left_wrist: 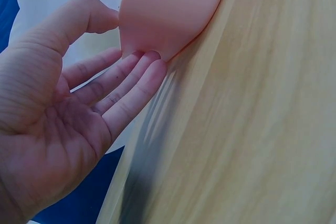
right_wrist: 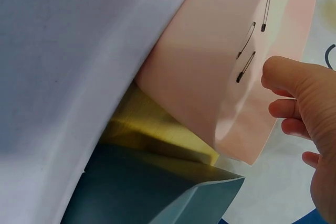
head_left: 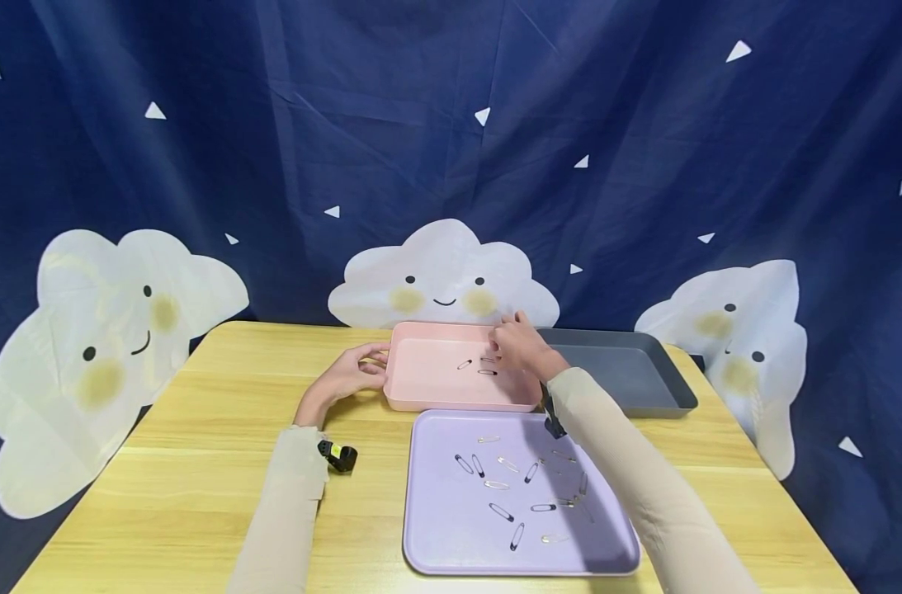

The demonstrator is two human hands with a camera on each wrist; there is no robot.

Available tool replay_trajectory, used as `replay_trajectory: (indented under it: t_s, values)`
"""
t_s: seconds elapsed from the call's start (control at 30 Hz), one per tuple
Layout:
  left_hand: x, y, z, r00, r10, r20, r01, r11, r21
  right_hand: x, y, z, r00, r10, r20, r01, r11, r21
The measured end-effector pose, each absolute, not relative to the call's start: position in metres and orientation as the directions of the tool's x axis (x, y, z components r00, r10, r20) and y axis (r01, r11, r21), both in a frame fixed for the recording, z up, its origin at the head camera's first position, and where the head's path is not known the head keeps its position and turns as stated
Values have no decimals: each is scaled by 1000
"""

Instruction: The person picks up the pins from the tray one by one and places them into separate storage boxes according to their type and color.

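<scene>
A pink tray (head_left: 428, 375) lies at the back of the table with three black safety pins (head_left: 487, 372) in it. My left hand (head_left: 356, 371) is at the tray's left end. Its thumb and fingertips touch the outer wall (left_wrist: 163, 14), the fingers fairly straight. Over the tray's right part hovers my right hand (head_left: 521, 342), fingers loosely bent. In the right wrist view, nothing shows between the fingers of that hand (right_wrist: 302, 103), and the pins (right_wrist: 245, 66) lie beyond its fingertips. Nearer me, a lilac tray (head_left: 439, 536) bears several black and gold safety pins (head_left: 501, 511).
A dark grey tray (head_left: 621, 371) stands right of the pink one, partly behind my right forearm. All three trays are on a wooden table (head_left: 176, 495). Behind it hangs a dark blue curtain (head_left: 413, 165) with smiling clouds. My right sleeve (head_left: 644, 487) crosses over the lilac tray.
</scene>
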State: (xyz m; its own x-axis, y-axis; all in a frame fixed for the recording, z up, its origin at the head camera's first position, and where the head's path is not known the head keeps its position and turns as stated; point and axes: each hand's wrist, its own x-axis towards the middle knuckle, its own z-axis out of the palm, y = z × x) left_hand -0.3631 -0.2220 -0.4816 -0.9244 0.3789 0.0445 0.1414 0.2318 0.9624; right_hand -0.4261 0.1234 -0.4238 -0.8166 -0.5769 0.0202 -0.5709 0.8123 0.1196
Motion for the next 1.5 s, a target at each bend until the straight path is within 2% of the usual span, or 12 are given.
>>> replay_trajectory:
  t_s: [0.77,1.27,1.5]
  values:
    - [-362,-221,-482,-924,378,49,156,259,953,-408,126,-417,-774,-630,71,-625,777,75]
    - [-362,-222,-482,-925,377,52,158,257,954,-378,132,-420,-666,-705,244,-735,675,-56]
    - [-362,-222,-482,-923,383,50,154,246,957,-355,128,-418,-576,-754,315,-794,608,5]
